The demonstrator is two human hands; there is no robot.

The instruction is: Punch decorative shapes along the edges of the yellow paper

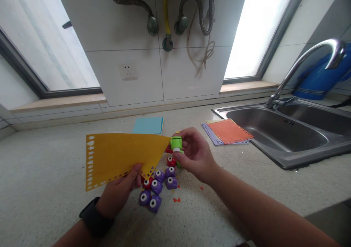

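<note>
A yellow-orange sheet of paper (117,155) is held up by my left hand (120,190), thumb on its face near the lower edge. Small shapes are punched along its left and lower edges. My right hand (196,153) pinches a green craft punch (176,143) at the sheet's right corner; whether the paper sits in its slot is unclear. On the counter below lie several purple punches (156,186), a red punch (171,161) and another red punch (148,183) partly behind the sheet. A further green punch is mostly hidden under my right hand.
Blue paper (148,125) lies behind the sheet. Orange paper (230,131) with punched edges tops a stack beside the steel sink (276,153). Small red paper bits (177,200) dot the counter (49,203). A faucet (301,56) and blue container (318,78) stand at the right.
</note>
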